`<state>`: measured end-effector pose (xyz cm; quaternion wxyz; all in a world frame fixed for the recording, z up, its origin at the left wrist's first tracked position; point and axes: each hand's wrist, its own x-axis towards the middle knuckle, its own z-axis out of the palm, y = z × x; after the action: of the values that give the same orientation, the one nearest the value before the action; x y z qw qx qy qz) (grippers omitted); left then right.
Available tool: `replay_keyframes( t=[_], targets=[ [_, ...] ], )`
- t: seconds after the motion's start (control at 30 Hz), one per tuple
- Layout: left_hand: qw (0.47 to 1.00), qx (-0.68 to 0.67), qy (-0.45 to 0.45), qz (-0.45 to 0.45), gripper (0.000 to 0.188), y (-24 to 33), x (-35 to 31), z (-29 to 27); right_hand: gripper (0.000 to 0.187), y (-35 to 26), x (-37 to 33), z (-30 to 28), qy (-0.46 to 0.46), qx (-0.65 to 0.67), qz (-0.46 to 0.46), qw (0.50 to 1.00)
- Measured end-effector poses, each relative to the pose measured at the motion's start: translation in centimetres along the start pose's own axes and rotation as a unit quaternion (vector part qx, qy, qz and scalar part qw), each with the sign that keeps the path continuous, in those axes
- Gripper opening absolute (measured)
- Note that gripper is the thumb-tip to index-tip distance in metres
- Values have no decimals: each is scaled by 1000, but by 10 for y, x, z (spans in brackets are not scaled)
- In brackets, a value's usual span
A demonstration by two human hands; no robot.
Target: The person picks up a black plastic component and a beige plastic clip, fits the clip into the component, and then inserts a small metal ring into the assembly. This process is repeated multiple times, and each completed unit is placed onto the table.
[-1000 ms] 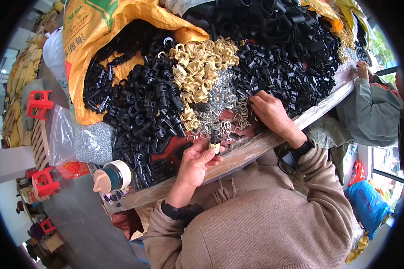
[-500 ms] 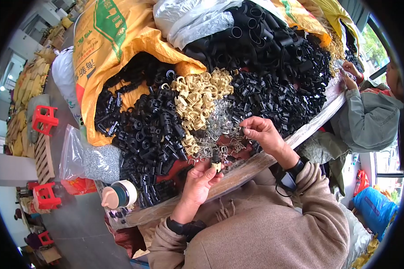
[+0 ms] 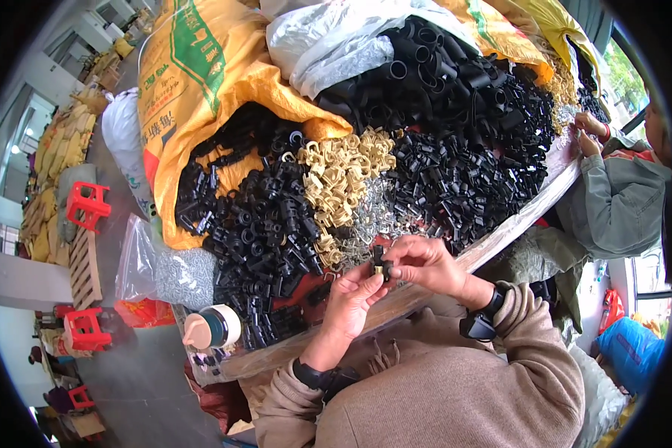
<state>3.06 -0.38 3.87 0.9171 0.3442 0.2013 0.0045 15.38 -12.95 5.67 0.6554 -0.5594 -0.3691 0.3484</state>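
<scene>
My left hand (image 3: 349,305) pinches a small black plastic fitting with a cream-coloured piece (image 3: 378,263) between thumb and fingers, above the table's front edge. Right beside it, my right hand (image 3: 430,266) has its fingertips closed on a small black piece (image 3: 387,270), held against the fitting. Whether the two are joined is too small to tell. Just beyond my hands lie bent metal wire clips (image 3: 371,216) and a heap of cream plastic clips (image 3: 340,183). Black ring-shaped and tubular fittings (image 3: 257,231) are piled to the left, small black parts (image 3: 455,179) to the right.
A wooden rail (image 3: 474,257) edges the table. An orange woven sack (image 3: 194,112) spills black parts at the left; black tubes (image 3: 425,75) lie at the back. A lidded cup (image 3: 220,326) stands at the left corner, near a bag of small grey pieces (image 3: 184,278). A co-worker (image 3: 620,190) works at right.
My right hand has come left and nearer from the metal clips, bringing a small black piece to the fitting. My left hand has risen slightly and shifted right. The whole view has shifted a little.
</scene>
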Motion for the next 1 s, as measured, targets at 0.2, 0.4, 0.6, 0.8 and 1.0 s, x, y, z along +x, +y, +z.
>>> replay_keyframes(
  t=[0.2,0.4,0.6,0.8,1.0],
  targets=[
    [1000,25,17,0,29,-10,2,-2,22,11,-6,-2,32,-261,-183,947],
    [999,34,26,0,20,-15,1,7,25,19,-15,-4,-6,-345,-228,911],
    [996,90,-5,-7,19,-12,11,-5,27,4,-2,-50,53,-426,-263,864],
    [995,94,11,16,18,-11,13,-18,22,-4,38,-185,377,-604,-56,700],
    [997,61,41,8,19,-17,16,-12,37,31,41,-223,312,-668,121,664]
  ],
)
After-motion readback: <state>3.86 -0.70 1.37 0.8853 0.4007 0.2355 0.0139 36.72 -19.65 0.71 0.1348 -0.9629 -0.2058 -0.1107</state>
